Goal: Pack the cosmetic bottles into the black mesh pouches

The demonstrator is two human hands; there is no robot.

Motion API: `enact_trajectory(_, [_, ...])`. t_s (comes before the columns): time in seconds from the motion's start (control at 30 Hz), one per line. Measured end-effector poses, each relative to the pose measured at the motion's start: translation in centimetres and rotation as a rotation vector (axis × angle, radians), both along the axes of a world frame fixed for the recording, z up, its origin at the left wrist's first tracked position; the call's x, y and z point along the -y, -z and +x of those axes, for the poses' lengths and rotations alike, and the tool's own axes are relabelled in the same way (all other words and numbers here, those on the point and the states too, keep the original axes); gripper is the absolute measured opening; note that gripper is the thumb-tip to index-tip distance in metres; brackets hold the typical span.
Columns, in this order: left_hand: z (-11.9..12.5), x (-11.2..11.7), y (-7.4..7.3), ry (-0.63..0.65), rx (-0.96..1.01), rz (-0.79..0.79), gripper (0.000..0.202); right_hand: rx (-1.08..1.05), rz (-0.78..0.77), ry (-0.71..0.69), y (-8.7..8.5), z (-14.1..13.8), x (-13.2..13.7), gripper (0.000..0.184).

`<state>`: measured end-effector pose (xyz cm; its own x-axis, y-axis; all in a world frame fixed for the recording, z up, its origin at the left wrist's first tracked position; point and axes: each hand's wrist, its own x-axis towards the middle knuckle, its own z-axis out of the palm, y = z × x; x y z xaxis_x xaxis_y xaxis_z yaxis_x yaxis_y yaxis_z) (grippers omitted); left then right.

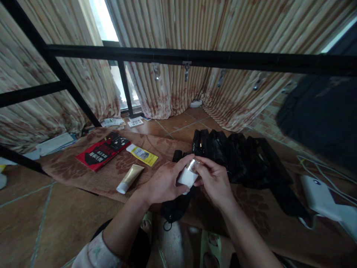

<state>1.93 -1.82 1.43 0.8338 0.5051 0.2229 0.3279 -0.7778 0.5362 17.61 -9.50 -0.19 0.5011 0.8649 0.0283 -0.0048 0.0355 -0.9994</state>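
A small white bottle (187,178) with a shiny silver top is held upright but tilted between my two hands. My left hand (163,181) wraps round its body from the left, fingers closed. From the right, my right hand (218,183) pinches the silver top; its fingertips partly hide that end. Below the hands lies a small black pouch (174,210) with a ring at its near end. Just beyond stands a black bag (237,156) with several open compartments. To the left are a gold tube (130,179) with a white cap and a yellow-and-white tube (143,154).
A red and black book (102,150) lies on the brown patterned cloth (86,176). A white device (318,193) with cables sits at the right. Beyond the cloth, a black metal frame (167,54) crosses in front of striped curtains (178,29). Papers (57,144) lie at the far left.
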Motion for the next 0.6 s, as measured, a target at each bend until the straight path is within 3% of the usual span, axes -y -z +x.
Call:
enact_trajectory(0.43, [0.04,-0.04,-0.02,-0.005,0.001,0.007,0.088,-0.030,-0.009,0.010,0.13,-0.16,-0.08,0.036])
enact_trajectory(0.6, [-0.10,-0.21,-0.11,0.003,-0.003,-0.017,0.087,-0.050,-0.035,-0.133,-0.01,0.00,0.46,0.058])
